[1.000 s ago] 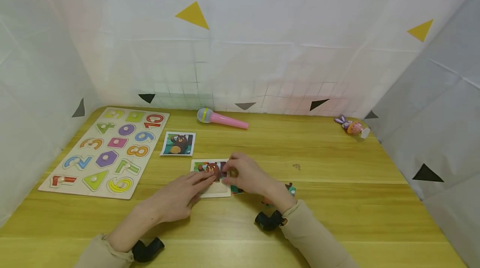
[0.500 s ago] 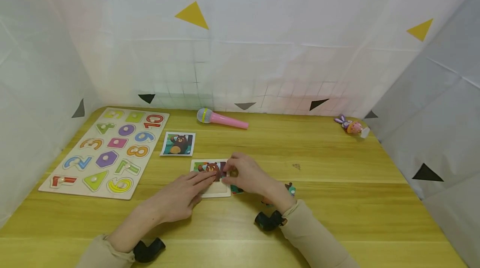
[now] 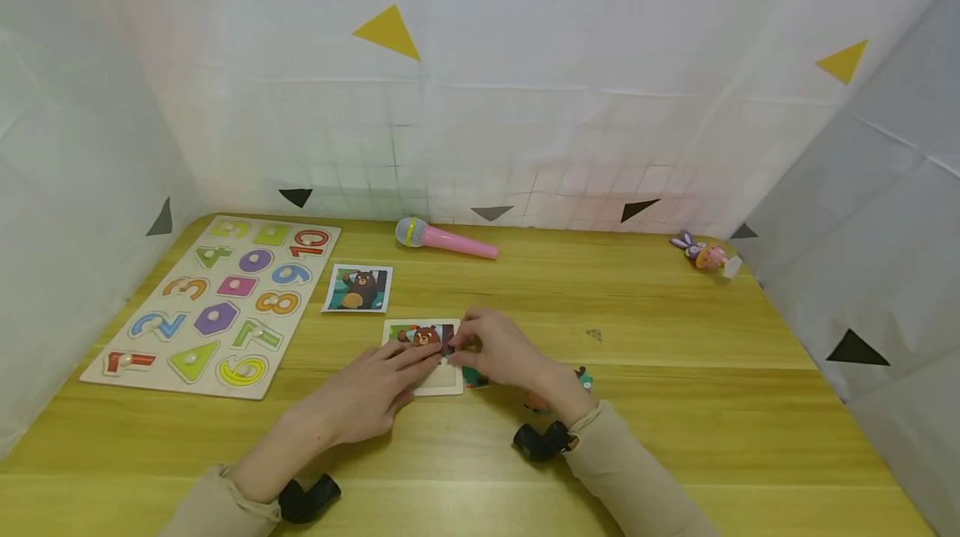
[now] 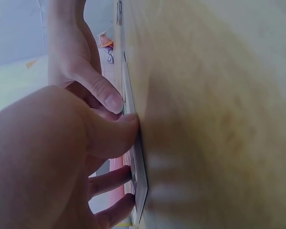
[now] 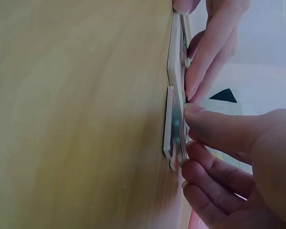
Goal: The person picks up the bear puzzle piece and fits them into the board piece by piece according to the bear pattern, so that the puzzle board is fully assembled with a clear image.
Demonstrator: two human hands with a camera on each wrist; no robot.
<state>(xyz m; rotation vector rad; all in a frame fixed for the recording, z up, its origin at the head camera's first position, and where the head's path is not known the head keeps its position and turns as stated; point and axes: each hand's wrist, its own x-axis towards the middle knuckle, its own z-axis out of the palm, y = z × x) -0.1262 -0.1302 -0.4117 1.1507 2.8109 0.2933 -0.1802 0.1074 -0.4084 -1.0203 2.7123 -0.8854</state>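
A small wooden jigsaw tray (image 3: 442, 388) lies flat, its upper part filled with a bear picture (image 3: 424, 335) and its lower part showing bare wood. My left hand (image 3: 367, 395) presses straight fingers on the picture; in the left wrist view its thumb (image 4: 119, 131) rests at the tray's near edge. At the right side of the picture, my right hand (image 3: 501, 353) pinches a puzzle piece with thumb and fingertips, which mostly hide it. A loose teal piece (image 3: 474, 378) lies against the tray's right edge, seen edge-on in the right wrist view. More loose pieces (image 3: 537, 402) lie partly under my right wrist.
A bear picture card (image 3: 356, 288) lies behind the tray on the left. Farther left is a wooden number-and-shape board (image 3: 217, 303). A pink toy microphone (image 3: 450, 240) lies at the back, and a small rabbit figure (image 3: 705, 255) at the back right. White sheeting surrounds the table.
My left hand has slid slightly right over the picture, bringing its fingertips nearer the right hand's. The right hand stays at the same spot on the tray's right side.
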